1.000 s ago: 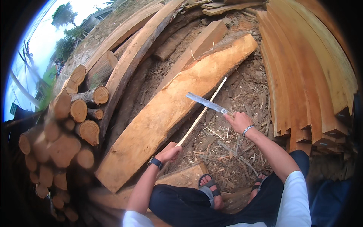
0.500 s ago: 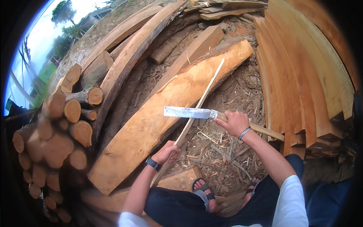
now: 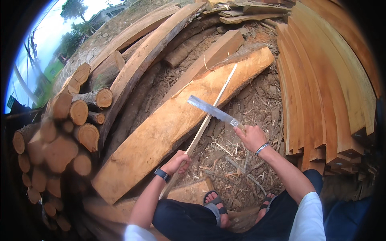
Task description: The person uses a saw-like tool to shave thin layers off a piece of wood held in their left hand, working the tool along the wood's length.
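Pale wood, one stick (image 3: pixel 200 134), fills the left hand (image 3: pixel 177 162); right hand (image 3: pixel 254 138) holds one saw (image 3: pixel 216 112).

Place: an outdoor timber yard is indicated; wood is seen in round, squared and planked form.
Log pile, left: round logs (image 3: pixel 79 112) are stacked, pale cut ends exposed.
Plank stack, right: long sawn planks (image 3: pixel 321 80) are laid close together, several layers deep.
Middle ground: a broad slab (image 3: pixel 161 128) is laid out near a squared beam (image 3: pixel 215 56).
Underfoot: brown earth (image 3: pixel 259 94) is strewn with wood chips (image 3: pixel 225 170) and thin sticks.
Tool: a toothed handsaw (image 3: pixel 211 109) is held out among the timber.
Upper left: open sky (image 3: pixel 48 32), trees (image 3: pixel 74 10) and a grey building (image 3: pixel 105 16) are seen beyond; no roof is visible overhead.
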{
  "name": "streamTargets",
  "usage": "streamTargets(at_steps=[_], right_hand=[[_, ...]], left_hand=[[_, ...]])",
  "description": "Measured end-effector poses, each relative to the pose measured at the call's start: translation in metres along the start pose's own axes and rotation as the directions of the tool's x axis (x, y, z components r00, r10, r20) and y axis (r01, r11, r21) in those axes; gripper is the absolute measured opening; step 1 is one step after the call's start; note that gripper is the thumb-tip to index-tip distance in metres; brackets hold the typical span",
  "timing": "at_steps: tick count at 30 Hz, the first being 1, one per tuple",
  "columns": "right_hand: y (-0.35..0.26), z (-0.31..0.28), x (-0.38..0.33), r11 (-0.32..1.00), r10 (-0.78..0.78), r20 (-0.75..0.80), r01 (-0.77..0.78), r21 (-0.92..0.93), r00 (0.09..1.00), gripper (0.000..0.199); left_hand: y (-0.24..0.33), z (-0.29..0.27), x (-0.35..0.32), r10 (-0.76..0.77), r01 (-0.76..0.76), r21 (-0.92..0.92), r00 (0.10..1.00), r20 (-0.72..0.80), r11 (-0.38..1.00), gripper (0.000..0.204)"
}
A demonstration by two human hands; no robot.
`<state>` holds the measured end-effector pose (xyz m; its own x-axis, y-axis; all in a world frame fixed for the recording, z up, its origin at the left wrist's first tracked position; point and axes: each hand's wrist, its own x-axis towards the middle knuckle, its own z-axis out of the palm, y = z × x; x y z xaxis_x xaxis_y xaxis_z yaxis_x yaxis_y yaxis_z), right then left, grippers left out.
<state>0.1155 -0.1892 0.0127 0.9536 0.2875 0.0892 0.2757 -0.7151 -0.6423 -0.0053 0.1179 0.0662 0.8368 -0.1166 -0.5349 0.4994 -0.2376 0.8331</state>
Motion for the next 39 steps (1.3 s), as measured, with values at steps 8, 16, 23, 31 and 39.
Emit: streamTargets(at_steps=[8, 16, 23, 31, 39], right_hand=[[0.006, -0.008, 0.009, 0.999, 0.031, -0.027, -0.032, -0.015, 0.999, 0.073], [-0.002, 0.001, 0.003, 0.992, -0.049, 0.016, 0.051, -0.119, 0.999, 0.072], [-0.015, 0.027, -0.022, 0.969, -0.183, 0.195, 0.21, -0.128, 0.964, 0.073], [0.028, 0.0, 0.012, 0.992, 0.101, 0.075, -0.106, 0.073, 0.992, 0.073], [0.031, -0.001, 0.02, 0.997, 0.066, 0.024, -0.067, 0.044, 0.998, 0.075]], left_hand=[[-0.003, 0.0, 0.003, 0.027, -0.027, 0.027, 1.0, 0.012, 0.999, 0.022], [-0.005, -0.001, 0.004, 0.012, -0.006, 0.128, 0.999, -0.048, 0.992, 0.015], [-0.006, -0.004, 0.004, -0.045, 0.051, 0.083, 0.996, -0.075, 0.995, 0.018], [-0.01, -0.007, 0.003, -0.03, 0.044, 0.155, 0.996, -0.088, 0.987, 0.021], [-0.007, -0.006, -0.001, 0.04, -0.039, 0.144, 0.999, -0.006, 0.989, 0.019]])
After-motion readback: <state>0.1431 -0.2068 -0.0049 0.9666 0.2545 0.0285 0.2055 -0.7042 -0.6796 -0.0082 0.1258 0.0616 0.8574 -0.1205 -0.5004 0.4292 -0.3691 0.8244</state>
